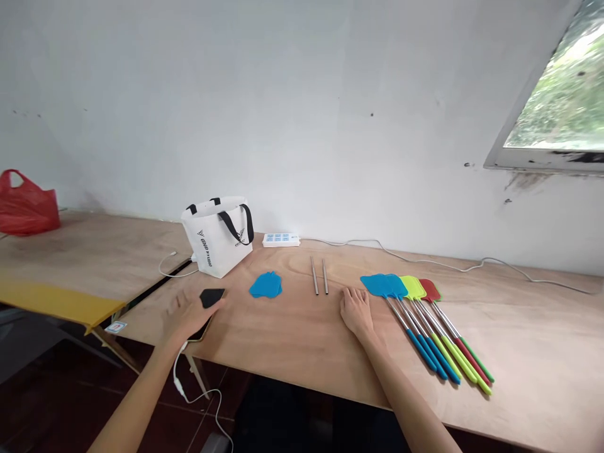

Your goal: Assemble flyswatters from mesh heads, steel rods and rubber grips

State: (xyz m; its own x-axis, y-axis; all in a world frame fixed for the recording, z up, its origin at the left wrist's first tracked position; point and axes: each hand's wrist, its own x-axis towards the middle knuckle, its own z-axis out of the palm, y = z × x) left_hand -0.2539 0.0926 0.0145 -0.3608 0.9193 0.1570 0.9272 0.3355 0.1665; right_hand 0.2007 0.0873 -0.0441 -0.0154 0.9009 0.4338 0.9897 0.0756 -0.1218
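Note:
My left hand (189,314) is over a dark phone (212,297) near the table's left edge. Its fingers are spread and slightly blurred, and it covers the phone's middle; I cannot tell whether it touches the phone. My right hand (355,309) rests on the wood, fingers loosely bent and holding nothing. Between the hands lie blue swatter heads (267,285), overlapping, and two short metal tubes (314,277), side by side. Right of my right hand is a fanned row of fly swatters (425,321), with blue, yellow-green, red and green handles and metal shafts.
A white bag (217,242) with black handles stands at the back left. Beside it, a power strip (281,240) sits by the wall, its cord (410,257) running right. A white cable (178,380) hangs off the front edge. A red plastic bag (28,204) is on the left table.

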